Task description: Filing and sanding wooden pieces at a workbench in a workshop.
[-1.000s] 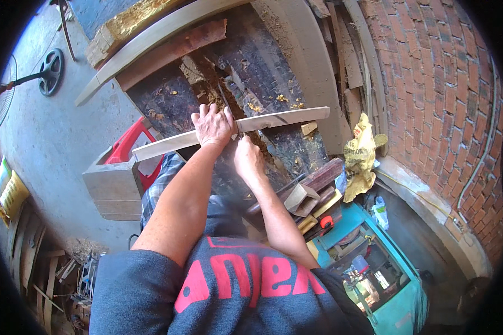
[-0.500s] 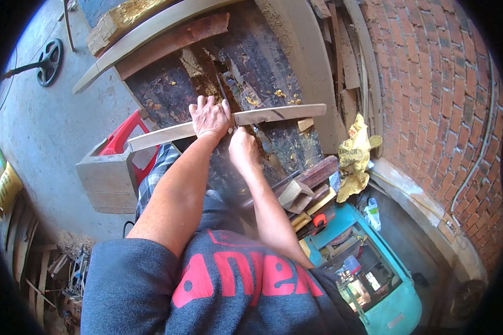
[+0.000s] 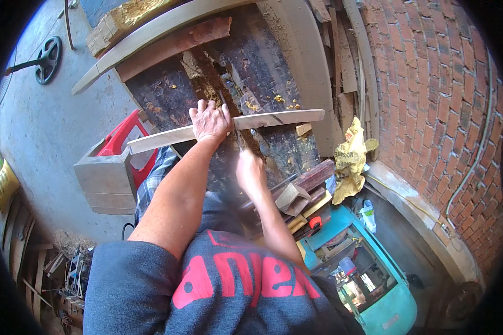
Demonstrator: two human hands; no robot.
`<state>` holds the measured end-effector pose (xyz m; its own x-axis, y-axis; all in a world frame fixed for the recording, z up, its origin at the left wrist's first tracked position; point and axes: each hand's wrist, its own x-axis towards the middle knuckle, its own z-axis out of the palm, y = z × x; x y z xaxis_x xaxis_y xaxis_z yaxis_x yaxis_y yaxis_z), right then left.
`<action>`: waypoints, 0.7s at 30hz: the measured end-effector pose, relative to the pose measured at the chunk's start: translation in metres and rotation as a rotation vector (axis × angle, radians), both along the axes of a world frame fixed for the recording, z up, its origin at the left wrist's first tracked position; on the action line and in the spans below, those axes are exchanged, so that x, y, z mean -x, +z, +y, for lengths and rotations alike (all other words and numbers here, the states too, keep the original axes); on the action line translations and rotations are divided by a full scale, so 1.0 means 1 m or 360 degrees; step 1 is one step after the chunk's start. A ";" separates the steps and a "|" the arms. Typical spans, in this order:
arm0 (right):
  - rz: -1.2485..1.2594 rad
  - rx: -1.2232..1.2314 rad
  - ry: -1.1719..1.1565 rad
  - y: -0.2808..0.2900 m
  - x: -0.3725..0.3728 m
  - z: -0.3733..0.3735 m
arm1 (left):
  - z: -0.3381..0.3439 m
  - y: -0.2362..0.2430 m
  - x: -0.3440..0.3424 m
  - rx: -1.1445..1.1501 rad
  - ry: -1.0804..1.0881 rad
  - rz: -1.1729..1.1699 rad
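Wood strip (image 3: 268,119) runs left-right, right end farther, left hand (image 3: 210,121) gripping it; right hand (image 3: 251,168) (clenched round a thin tool (image 3: 239,139)) has slid nearer

Red brick wall (image 3: 430,106) at right, crumpled yellow sack (image 3: 349,164) nearby, teal machine (image 3: 390,307) lower right, black spoked base (image 3: 44,61) on grey floor (image 3: 67,162)

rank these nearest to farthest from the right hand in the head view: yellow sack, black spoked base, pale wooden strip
Measured from the right hand:
1. Pale wooden strip: just beyond it, under the left hand.
2. Yellow sack: off to the right.
3. Black spoked base: at the picture's far upper left.
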<state>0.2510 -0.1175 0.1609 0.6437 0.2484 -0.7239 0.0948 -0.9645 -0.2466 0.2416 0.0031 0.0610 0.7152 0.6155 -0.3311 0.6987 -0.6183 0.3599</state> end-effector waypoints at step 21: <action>-0.0073 -0.0052 0.0040 -0.008 -0.010 0.011 | -0.001 0.001 0.000 0.0047 -0.0038 0.0138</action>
<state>0.2608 -0.1066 0.1528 0.6691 0.2879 -0.6852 0.1308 -0.9532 -0.2727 0.2412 0.0020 0.0624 0.6975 0.5876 -0.4101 0.7132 -0.6251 0.3173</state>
